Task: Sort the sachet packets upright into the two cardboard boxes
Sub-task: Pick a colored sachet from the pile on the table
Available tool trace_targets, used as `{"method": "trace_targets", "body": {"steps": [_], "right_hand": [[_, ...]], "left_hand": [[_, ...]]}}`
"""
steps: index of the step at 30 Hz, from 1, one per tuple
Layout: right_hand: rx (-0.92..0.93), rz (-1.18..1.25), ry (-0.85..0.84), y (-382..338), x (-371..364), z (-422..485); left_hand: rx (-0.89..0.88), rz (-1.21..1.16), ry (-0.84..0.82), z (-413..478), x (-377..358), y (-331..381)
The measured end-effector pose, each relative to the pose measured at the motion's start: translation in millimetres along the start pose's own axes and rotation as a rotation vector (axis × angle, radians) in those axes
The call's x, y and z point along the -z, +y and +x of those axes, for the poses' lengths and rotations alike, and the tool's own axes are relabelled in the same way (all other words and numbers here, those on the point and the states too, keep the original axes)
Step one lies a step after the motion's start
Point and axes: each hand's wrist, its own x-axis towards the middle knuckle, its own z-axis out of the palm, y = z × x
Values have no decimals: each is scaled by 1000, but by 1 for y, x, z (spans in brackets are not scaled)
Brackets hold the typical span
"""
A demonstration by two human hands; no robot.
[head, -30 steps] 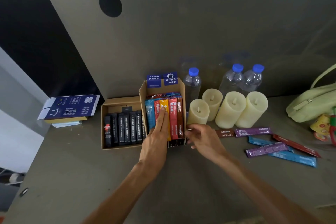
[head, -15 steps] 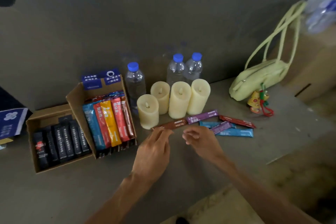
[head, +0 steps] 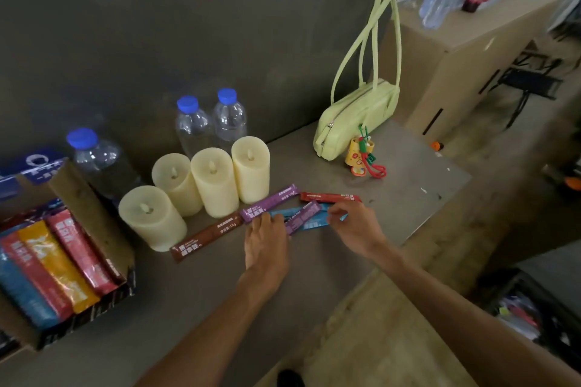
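L hand (head: pixel 266 245) lying flat, fingers straight, touching purple foil stick sachet (head: pixel 270 203) on grey tabletop (head: pixel 408 173), R hand (head: pixel 356 229) pinching light-blue foil stick sachet (head: pixel 312 225), brown cardboard box (head: pixel 91 207) w/ upright sachets (head: pixel 56 264) sitting far L.

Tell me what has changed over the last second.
Both hands left the box of upright sachets and moved right to the loose sachets. The left hand now lies with straight fingers at the purple sachet. The right hand curls its fingers at the blue sachet, grip unclear. Box, loose sachets, candles, bottles and bag stayed put.
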Motion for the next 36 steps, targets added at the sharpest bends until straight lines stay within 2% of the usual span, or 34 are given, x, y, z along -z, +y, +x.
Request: {"method": "trace_targets", "body": {"steps": [4,7,10,13,18,22,30,34,36], "right_hand": [[8,150,-36,-1,-2,9],[-44,514,-82,-16,2,15],[-51,695,-181,-36,13,13],[-11,767,-240,-53,20,10],[7,772,-271,-77,24,3],[65,638,-273,-88,23,-4],[162,637,-306,-125,8,-19],[260,637,-404,-167,-17,-33],[305,681,-450,-190,-31,-42]], "left_hand": [[15,-260,3,-3,10,-4],[99,-630,-142,-14,28,-5],[197,-997,-258,-34,46,-6],[256,-1130,-271,-48,58,-8],[252,-1169,-248,-55,64,-14],[217,-1195,-204,-61,67,-18],[184,-843,-3,-86,91,-50],[211,-734,31,-111,109,-85],[236,-722,101,-126,119,-102]]}}
